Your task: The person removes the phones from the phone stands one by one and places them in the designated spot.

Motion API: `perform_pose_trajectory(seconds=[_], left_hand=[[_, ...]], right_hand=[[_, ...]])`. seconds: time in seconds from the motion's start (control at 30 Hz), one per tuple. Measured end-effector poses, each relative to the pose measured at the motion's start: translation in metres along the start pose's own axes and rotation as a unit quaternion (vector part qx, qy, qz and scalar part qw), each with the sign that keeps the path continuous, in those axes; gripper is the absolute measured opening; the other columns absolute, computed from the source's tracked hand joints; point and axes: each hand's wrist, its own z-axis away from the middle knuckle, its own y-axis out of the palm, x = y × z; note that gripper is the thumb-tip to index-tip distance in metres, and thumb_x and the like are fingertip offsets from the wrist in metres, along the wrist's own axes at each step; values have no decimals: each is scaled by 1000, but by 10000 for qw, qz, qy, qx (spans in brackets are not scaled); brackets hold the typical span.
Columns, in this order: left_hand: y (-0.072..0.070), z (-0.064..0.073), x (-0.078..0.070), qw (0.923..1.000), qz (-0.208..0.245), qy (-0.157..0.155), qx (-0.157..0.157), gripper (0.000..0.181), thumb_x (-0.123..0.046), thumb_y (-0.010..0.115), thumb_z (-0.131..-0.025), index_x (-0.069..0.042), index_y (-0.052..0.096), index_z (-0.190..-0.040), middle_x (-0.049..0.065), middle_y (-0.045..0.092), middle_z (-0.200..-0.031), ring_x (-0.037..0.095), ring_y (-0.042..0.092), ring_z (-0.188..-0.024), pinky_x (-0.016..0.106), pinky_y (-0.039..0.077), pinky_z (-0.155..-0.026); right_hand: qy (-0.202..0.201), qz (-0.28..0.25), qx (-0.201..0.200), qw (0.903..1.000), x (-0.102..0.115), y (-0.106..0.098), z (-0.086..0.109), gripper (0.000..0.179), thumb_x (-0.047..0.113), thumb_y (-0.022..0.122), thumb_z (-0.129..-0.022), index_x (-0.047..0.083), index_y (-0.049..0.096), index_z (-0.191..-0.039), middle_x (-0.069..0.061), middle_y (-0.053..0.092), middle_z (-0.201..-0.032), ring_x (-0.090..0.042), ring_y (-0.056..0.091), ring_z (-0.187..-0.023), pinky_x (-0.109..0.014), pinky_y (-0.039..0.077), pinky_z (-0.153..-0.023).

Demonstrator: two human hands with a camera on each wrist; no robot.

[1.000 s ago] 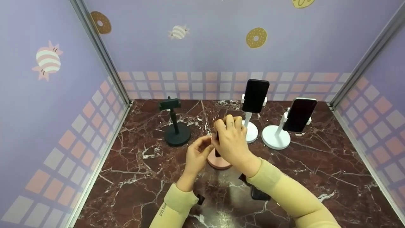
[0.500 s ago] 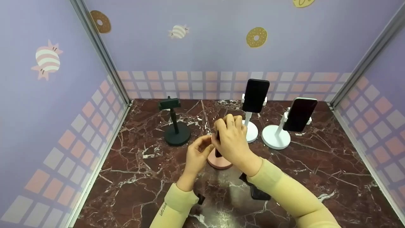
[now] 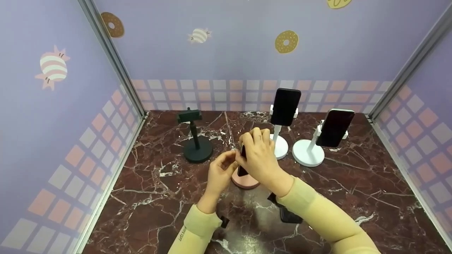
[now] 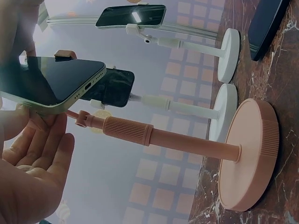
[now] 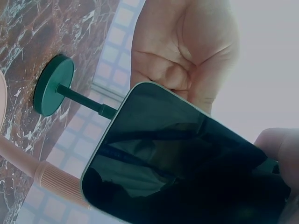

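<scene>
A pink phone stand (image 3: 245,181) stands at mid table, its ribbed pole (image 4: 126,130) plain in the left wrist view. My right hand (image 3: 259,151) grips a dark-screened phone (image 5: 177,158) from above, its thumb (image 5: 282,151) at the upper end. The phone lies against the stand's holder; one pink clip (image 4: 65,54) shows at its far side. My left hand (image 3: 220,173), thumb and fingers curled, pinches the holder at the phone's left edge. Those fingers (image 4: 44,140) hide the near clip. In the head view my right hand covers most of the phone.
Two white stands (image 3: 308,153) at the back right bear upright phones (image 3: 335,127). A dark green stand (image 3: 197,150) without a phone stands back left. Another black phone (image 3: 290,215) lies by my right forearm. Patterned walls (image 3: 229,63) close three sides of the marble table (image 3: 159,197).
The phone's lower end has turned slightly to the left, and more of its screen shows under my right hand. My right hand has shifted a little; my left hand keeps its place.
</scene>
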Motion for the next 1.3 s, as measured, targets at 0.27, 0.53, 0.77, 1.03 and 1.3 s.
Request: perform_pose_trajectory(seconds=[0.27, 0.53, 0.77, 1.03, 1.3], left_hand=[[-1, -1, 1, 9999, 123, 12, 25, 28, 12, 65, -91, 17, 65, -119, 34, 69, -112, 4, 68, -98, 21, 58, -90], [-1, -1, 2, 9997, 199, 108, 31, 28, 10, 66, -92, 19, 63, -119, 36, 68, -112, 1, 67, -98, 21, 58, -90], [-2, -2, 2, 9998, 179, 23, 74, 31, 6, 69, -93, 18, 63, -121, 35, 68, -113, 3, 68, -100, 20, 58, -91], [-3, -2, 2, 9998, 149, 15, 130, 34, 2, 71, -94, 16, 63, -123, 34, 68, -115, 6, 68, -102, 22, 58, -92], [-3, -1, 2, 9999, 105, -59, 77, 30, 7, 67, -94, 17, 63, -122, 34, 68, -118, 12, 70, -105, 22, 57, -94]], right_hand=[[-141, -17, -147, 9998, -2, 1, 0, 36, 14, 80, -79, 8, 52, -101, -13, 46, -96, -35, 39, -96, -40, 34, -64], [-158, -24, -141, 9998, -1, 0, -2, 37, 15, 80, -79, 7, 52, -102, -13, 47, -96, -36, 39, -96, -41, 35, -64], [-97, -44, -173, 9998, 1, -3, -4, 40, 15, 81, -78, 7, 50, -102, -13, 46, -95, -35, 39, -94, -41, 35, -63], [-144, 14, -194, 9997, 1, -6, -7, 37, 16, 80, -81, 7, 51, -101, -13, 47, -97, -35, 39, -96, -42, 37, -63], [-85, -35, -199, 9998, 3, -11, -10, 38, 16, 81, -80, 7, 51, -101, -14, 48, -99, -36, 39, -99, -44, 38, -65]])
